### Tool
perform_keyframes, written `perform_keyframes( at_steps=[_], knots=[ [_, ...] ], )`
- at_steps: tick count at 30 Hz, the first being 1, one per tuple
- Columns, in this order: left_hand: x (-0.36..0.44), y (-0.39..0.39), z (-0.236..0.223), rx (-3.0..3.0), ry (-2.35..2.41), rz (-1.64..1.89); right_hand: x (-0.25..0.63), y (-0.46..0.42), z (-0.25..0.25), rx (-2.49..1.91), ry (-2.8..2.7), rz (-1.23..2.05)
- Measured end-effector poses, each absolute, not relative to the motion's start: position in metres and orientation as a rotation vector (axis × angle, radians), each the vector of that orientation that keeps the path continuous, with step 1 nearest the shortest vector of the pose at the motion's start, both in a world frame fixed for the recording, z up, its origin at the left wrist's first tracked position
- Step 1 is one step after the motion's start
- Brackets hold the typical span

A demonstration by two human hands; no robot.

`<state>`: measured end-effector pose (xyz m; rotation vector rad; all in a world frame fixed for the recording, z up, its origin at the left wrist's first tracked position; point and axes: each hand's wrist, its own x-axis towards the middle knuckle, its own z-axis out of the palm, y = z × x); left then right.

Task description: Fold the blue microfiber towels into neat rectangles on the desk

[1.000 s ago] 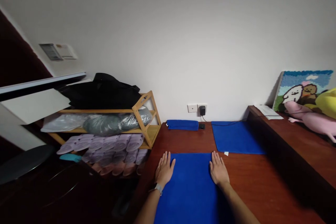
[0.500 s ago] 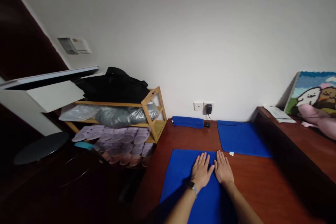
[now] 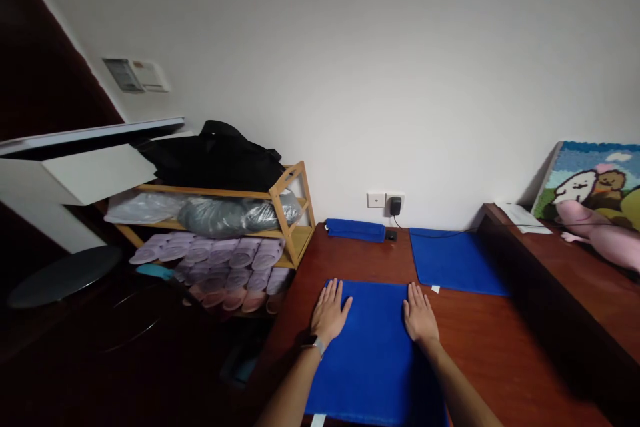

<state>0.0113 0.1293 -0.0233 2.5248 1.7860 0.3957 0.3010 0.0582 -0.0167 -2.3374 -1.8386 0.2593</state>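
Note:
A blue towel [image 3: 375, 347] lies spread flat on the reddish-brown table [image 3: 480, 347], a white tag showing at its near left corner. My left hand [image 3: 330, 312] rests flat on the towel's far left part, fingers stretched out, a watch on the wrist. On the far right edge of the same towel lies my right hand [image 3: 420, 315], palm down with the fingers straight. Neither hand holds anything. Behind it to the right is a second flat blue towel [image 3: 455, 263], and a rolled or folded blue towel [image 3: 355, 230] lies against the wall.
A black plug adapter [image 3: 395, 205] sits in the wall socket, its cable running right. A raised ledge [image 3: 575, 260] on the right carries a pink plush toy [image 3: 595, 230], paper and a picture. To the left stands a wooden rack [image 3: 295, 213] with slippers [image 3: 225, 252] and a black bag [image 3: 210, 160].
My left hand slid right across the towel to beside my right hand, then back to the left side. My right hand stayed by the right edge. The view shifted slightly.

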Motion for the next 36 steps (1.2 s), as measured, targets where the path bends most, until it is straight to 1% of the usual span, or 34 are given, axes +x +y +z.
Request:
perform_keyframes(
  at_steps=[6,12,14,17,20,22,25,31,33,36],
  knots=[
    [0.011,0.132,-0.024,2.519,1.797,0.374,0.299,0.057,-0.011,-2.362,-1.869,0.254],
    [0.014,0.140,-0.012,2.512,1.794,0.247,0.299,0.058,-0.012,-2.327,-1.834,0.266],
    [0.035,0.134,-0.008,2.572,1.741,0.324,0.299,0.059,-0.013,-2.304,-1.813,0.271],
    [0.090,0.113,-0.008,2.689,1.508,0.424,0.300,0.059,-0.012,-2.292,-1.805,0.284],
    [0.140,0.090,-0.016,2.719,1.320,0.412,0.301,0.058,-0.009,-2.278,-1.841,0.296],
    [0.151,0.082,-0.021,2.700,1.317,0.389,0.302,0.058,-0.008,-2.275,-1.849,0.301],
    [0.121,0.085,-0.025,2.664,1.437,0.366,0.302,0.059,-0.009,-2.289,-1.824,0.317],
    [0.004,0.096,-0.026,2.509,1.842,0.336,0.301,0.059,-0.015,-2.301,-1.814,0.302],
    [-0.014,0.094,-0.025,2.489,1.883,0.324,0.302,0.059,-0.016,-2.300,-1.814,0.300],
    [-0.016,0.089,-0.021,2.477,1.889,0.323,0.301,0.060,-0.014,-2.310,-1.820,0.288]
  ],
)
